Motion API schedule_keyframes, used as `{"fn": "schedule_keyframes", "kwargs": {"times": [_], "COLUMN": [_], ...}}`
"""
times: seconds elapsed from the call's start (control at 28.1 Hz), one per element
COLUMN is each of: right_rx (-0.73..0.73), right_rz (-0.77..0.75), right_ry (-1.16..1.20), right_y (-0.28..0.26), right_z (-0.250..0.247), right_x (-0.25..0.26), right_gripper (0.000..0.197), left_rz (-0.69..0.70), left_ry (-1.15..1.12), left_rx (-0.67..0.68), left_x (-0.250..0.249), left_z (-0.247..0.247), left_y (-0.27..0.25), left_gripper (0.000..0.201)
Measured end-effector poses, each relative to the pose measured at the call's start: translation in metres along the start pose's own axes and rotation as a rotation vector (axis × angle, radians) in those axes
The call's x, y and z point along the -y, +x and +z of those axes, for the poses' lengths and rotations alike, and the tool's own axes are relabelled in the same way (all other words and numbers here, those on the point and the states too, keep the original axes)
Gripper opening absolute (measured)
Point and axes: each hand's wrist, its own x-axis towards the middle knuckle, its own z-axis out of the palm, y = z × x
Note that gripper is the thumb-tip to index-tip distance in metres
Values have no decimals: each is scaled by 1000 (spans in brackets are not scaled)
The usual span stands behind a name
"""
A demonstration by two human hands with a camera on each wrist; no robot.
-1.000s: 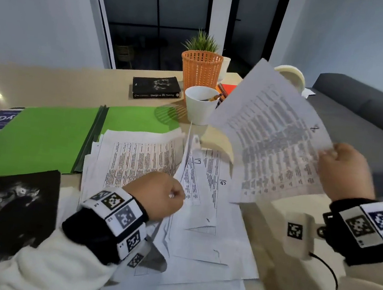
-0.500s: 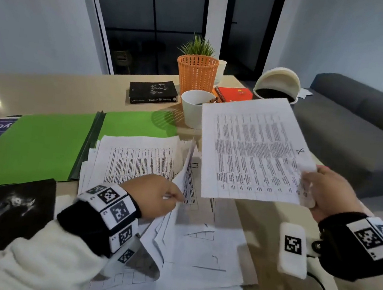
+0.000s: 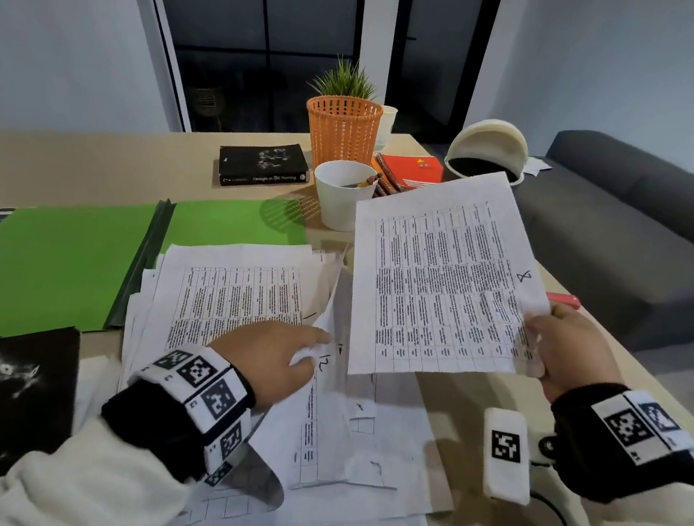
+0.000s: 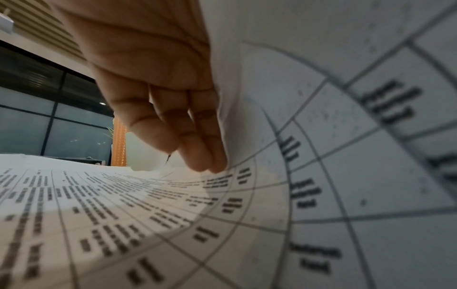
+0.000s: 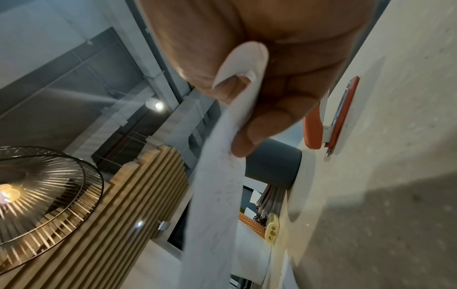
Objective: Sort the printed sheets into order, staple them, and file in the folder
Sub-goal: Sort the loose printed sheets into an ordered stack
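Observation:
My right hand [image 3: 566,351] pinches the lower right corner of a printed table sheet [image 3: 439,283] with a handwritten mark, held tilted above the table. In the right wrist view the thumb and fingers [image 5: 262,121] clamp that sheet [image 5: 217,176] edge-on. My left hand [image 3: 272,358] holds up the edges of a few lifted sheets [image 3: 331,304] from the loose pile [image 3: 236,293]; one shows "12". The left wrist view has the fingers [image 4: 197,152] against a curled sheet [image 4: 321,117]. The green folder [image 3: 52,261] lies open at the left. A red stapler [image 3: 563,299] lies behind my right hand.
At the back stand a white cup [image 3: 342,196] with pencils, an orange basket [image 3: 342,129], a black book [image 3: 263,163] and an orange notebook [image 3: 413,168]. A white tagged device [image 3: 505,452] with a cable lies near the front edge. A grey sofa [image 3: 645,238] borders the table's right side.
My right hand has brought the held sheet down from upright to a flatter tilt, closer to the pile. My left hand kept hold of the lifted sheets and barely moved.

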Motion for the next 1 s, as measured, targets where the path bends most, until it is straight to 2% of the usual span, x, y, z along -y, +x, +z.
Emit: {"fn": "schedule_keyframes", "kwargs": {"times": [0.11,0.25,0.5,0.71,1.0], "right_rx": [26,15,21,-10,23], "right_rz": [16,21,32,40,54], "right_ry": [17,16,13,19,-18], "right_y": [-2,3,-2,0,-2], "right_z": [-2,-5,0,-4,0], "right_x": [2,-1,-2,-6,-8], "right_gripper": [23,26,25,24,25], "left_rz": [-5,-12,51,-32,-63], "left_ry": [-1,-25,15,9,11], "left_rx": [-31,-63,-47,-92,-110], "left_x": [2,5,4,0,-4], "left_z": [4,1,-4,-9,-4], "left_y": [3,1,-4,-5,-5], "left_gripper": [26,25,42,53,27]}}
